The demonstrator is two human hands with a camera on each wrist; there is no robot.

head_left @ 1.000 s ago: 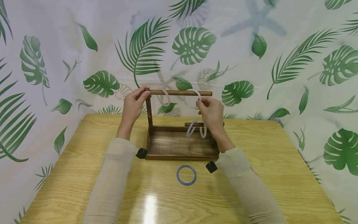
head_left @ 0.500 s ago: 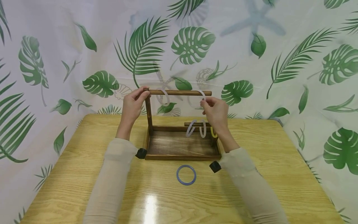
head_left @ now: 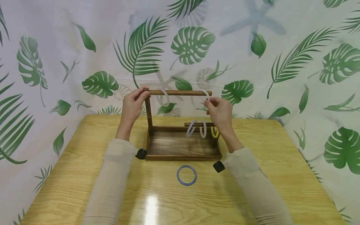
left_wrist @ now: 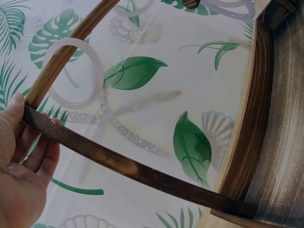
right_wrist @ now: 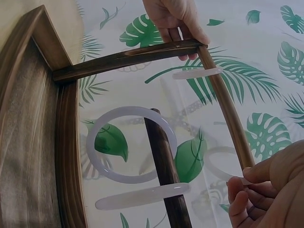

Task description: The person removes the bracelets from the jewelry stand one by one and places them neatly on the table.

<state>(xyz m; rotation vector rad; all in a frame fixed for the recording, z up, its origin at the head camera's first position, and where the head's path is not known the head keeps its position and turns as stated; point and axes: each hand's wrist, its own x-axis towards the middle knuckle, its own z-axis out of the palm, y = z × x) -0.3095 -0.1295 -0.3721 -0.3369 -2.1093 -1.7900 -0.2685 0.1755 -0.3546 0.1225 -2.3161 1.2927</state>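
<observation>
My left hand (head_left: 132,104) grips the top corner of a dark wooden bangle stand (head_left: 181,158), where the upright (left_wrist: 128,166) meets the upper bar (head_left: 180,92). Close to that bar's free right end, my right hand (head_left: 221,113) pinches a pale translucent bangle (head_left: 207,93) between thumb and fingers; the bar still passes through it. Another whitish bangle (left_wrist: 99,76) hangs on the same bar, nearer the left hand. Two pale lavender bangles (head_left: 203,128) and a yellow bangle (head_left: 215,132) hang on the short lower bar (right_wrist: 164,152).
A blue bangle (head_left: 187,184) lies flat on the wood-grain table (head_left: 121,193) in front of the stand's shallow tray base. Behind the table hangs a leaf-patterned cloth (head_left: 239,37).
My right hand has slid the pale bangle rightward along the upper bar, close to its free end. The yellow bangle has come into view below it. My left hand keeps its place.
</observation>
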